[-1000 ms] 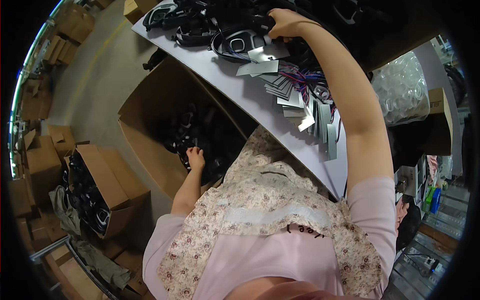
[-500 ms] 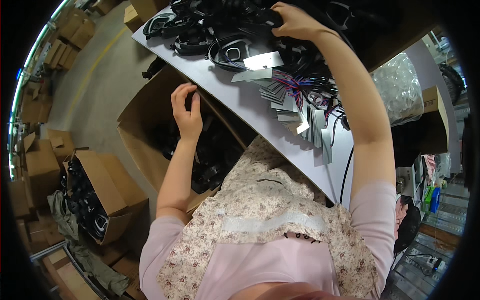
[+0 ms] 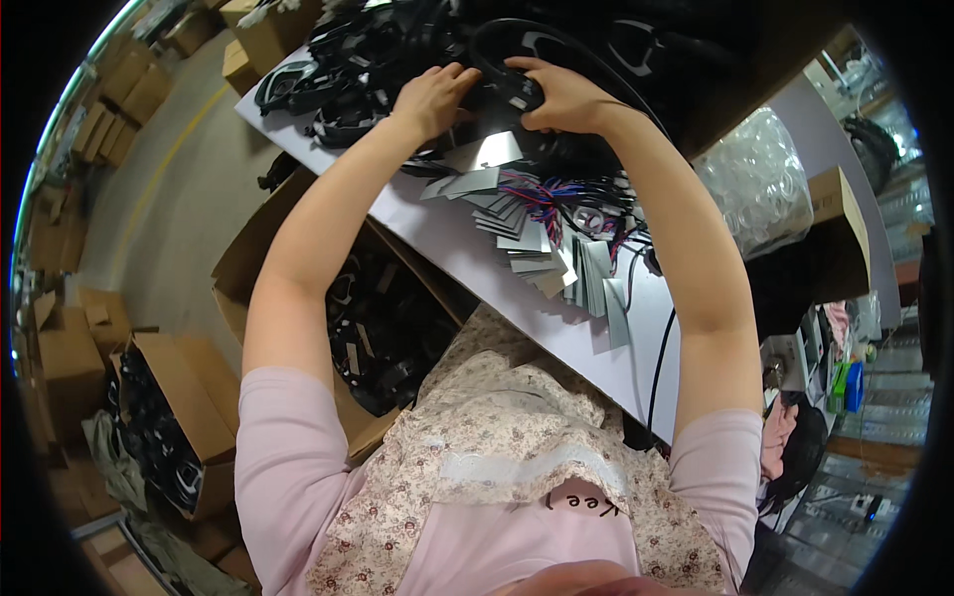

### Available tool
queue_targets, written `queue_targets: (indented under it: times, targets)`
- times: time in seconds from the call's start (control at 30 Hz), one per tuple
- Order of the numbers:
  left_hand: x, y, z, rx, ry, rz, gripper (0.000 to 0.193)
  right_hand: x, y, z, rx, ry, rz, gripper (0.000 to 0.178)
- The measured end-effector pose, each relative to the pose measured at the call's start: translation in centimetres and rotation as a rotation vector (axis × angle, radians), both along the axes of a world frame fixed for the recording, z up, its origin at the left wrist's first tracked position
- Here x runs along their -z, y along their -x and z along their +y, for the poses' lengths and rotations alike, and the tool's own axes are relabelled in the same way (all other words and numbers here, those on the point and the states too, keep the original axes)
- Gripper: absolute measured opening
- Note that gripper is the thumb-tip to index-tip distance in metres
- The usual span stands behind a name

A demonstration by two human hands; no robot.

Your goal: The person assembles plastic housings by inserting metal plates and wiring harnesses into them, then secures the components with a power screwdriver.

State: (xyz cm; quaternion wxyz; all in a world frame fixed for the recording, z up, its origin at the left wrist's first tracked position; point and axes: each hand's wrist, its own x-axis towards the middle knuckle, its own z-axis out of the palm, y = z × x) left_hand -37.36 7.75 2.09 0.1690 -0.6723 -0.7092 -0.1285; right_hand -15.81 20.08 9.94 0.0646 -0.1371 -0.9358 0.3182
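Observation:
My right hand grips a black plastic part over the heap at the far side of the table. My left hand is beside it, fingers curled down among black pieces; what they hold is hidden. Around both hands lies a heap of black plastic parts with rounded frames and cables. A black cable arcs above my right hand. Just nearer than my hands, thin silvery plates lie fanned out on the white table, joined to red, blue and black wires.
Below the table's left edge stands an open cardboard box holding black parts. Another filled box sits farther left on the floor. A clear plastic bag of pale rings lies at the right, beside a cardboard box.
My left hand has moved from above the open box up and right to the heap. My right hand has come slightly nearer, with the black part now showing in its grip.

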Motion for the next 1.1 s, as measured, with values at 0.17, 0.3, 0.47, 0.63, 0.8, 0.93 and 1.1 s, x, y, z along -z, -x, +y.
queue_targets:
  times: [0.17,0.3,0.47,0.63,0.8,0.93,1.1]
  targets:
    - [-2.6,0.2,0.7,0.094,0.089,0.061,0.063,-3.6,-4.7,-0.6,0.164,-0.016,0.165,0.064]
    - [-4.4,-0.6,0.0,0.119,-0.095,-0.276,0.068,-7.3,-16.0,-1.6,0.298,-0.052,0.248,0.049]
    - [-9.8,-13.5,-2.1,0.484,0.111,-0.528,0.057,-8.8,-32.6,-7.0,0.914,-0.072,-0.072,0.05]
    - [-5.3,-25.9,-1.1,1.101,0.058,-0.077,0.055,-10.3,-57.3,-12.8,1.595,-0.472,-0.056,0.048]
    - [-2.6,-34.1,-0.8,1.178,0.362,-0.071,0.053,-9.6,-58.9,-21.3,1.692,-0.711,0.195,0.039]
    - [-4.3,-41.4,-2.0,0.877,0.773,-0.166,0.062,-5.2,-50.5,-21.5,1.446,-0.231,0.48,0.035]
    - [-0.7,-38.8,-4.4,1.129,0.54,-0.3,0.065,1.5,-46.7,-20.2,0.998,0.142,0.322,0.052]
